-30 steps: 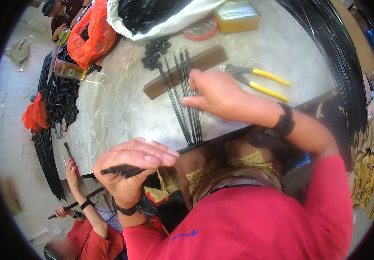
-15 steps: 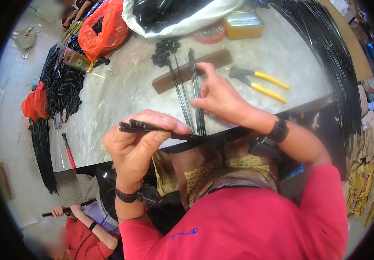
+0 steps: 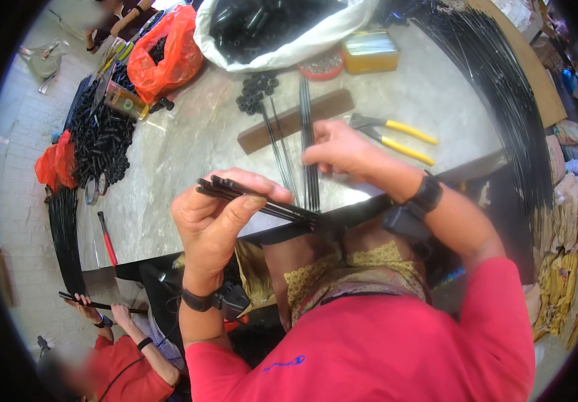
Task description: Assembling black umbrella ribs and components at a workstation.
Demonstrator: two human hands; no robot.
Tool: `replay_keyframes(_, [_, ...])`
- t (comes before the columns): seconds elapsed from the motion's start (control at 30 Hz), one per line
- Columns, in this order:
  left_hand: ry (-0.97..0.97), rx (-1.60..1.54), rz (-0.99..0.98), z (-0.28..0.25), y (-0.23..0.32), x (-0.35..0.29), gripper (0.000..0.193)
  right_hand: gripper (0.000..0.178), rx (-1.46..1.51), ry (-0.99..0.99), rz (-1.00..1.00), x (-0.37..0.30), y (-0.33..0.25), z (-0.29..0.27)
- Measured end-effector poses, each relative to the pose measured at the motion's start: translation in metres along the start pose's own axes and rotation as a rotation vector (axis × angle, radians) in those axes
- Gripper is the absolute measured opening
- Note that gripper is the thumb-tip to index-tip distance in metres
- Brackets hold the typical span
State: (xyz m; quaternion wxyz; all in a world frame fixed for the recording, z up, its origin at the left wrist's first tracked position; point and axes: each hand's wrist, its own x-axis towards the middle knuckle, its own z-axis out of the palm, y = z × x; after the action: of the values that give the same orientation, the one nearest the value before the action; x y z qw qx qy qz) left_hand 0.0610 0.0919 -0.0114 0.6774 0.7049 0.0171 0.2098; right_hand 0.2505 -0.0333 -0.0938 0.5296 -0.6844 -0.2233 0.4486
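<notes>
Several thin black rods point(image 3: 262, 206) are gripped in my left hand point(image 3: 210, 218), pinched between thumb and fingers, their near ends fanned slightly apart. My right hand point(image 3: 348, 153) has its fingers curled in beside a bundle of dark rods point(image 3: 306, 114); whether it pinches one of them is hidden. That bundle lies across a brown bar point(image 3: 272, 131) on the table. To its left, two thinner rods point(image 3: 275, 143) cross the same bar, next to a cluster of small black round caps point(image 3: 257, 92). Yellow-handled pincers point(image 3: 396, 139) rest right of the bar.
On the table point(image 3: 175, 157) stand a white sack point(image 3: 235, 59) of black parts, a red dish point(image 3: 322, 65), an amber box point(image 3: 371, 53) and a red bag point(image 3: 162, 70). Long black rods point(image 3: 490, 87) line the right edge. A co-worker's hands point(image 3: 101, 311) hold a dark rod, lower left.
My right hand has drawn its fingers in and moved slightly down and right along the bundle. My left hand has shifted a little right, its rods more fanned. The co-worker's rod has moved up.
</notes>
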Motion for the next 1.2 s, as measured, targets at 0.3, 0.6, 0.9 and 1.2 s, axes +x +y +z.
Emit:
replay_keyframes(0.3, [-0.032,-0.054,-0.014,-0.002,0.003,0.001,0.010,0.020,-0.073,0.232,-0.184,0.020,-0.001,-0.012])
replay_keyframes(0.6, [-0.035,0.022,-0.014,0.004,0.003,0.002,0.010,0.041,-0.044,0.156,-0.149,0.044,0.003,-0.016])
replay_keyframes(0.9, [0.010,-0.011,-0.025,0.001,-0.002,0.008,0.016,0.064,-1.098,0.163,-0.813,-0.019,-0.023,-0.017])
replay_keyframes(1.2, [-0.059,-0.084,-0.039,0.008,0.001,0.016,0.018,0.072,-1.196,-0.048,-1.043,-0.043,0.037,0.019])
